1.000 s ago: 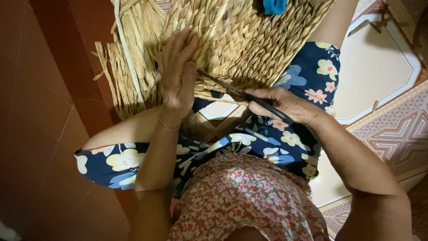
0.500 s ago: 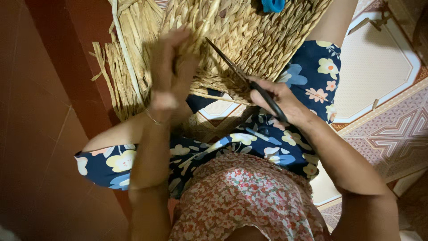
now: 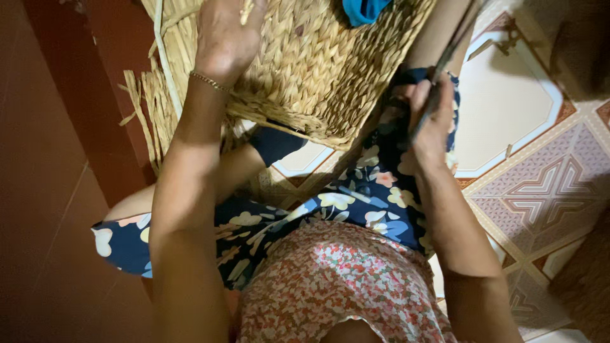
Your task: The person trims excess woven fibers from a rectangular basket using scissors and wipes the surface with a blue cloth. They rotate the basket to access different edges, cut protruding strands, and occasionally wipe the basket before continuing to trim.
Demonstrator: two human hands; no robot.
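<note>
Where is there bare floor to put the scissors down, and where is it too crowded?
Free: the pale tile panel right of the right hand, and the patterned tiles below it. The red floor at far left is bare too. Crowded: the lap, filled by the woven basket, with loose straw beside the left hand.

— What kind of place is this?

— It looks like a home. The person sits on the floor, which has patterned tiles (image 3: 527,184) in cream, pink and red-brown.

— What else shows it?

— A woven straw basket (image 3: 318,70) rests on the person's lap, with loose straw strips (image 3: 149,108) hanging beside it. The clothes are simple house clothes with flowers. On one side there is a dark red-brown wall (image 3: 57,159).
</note>
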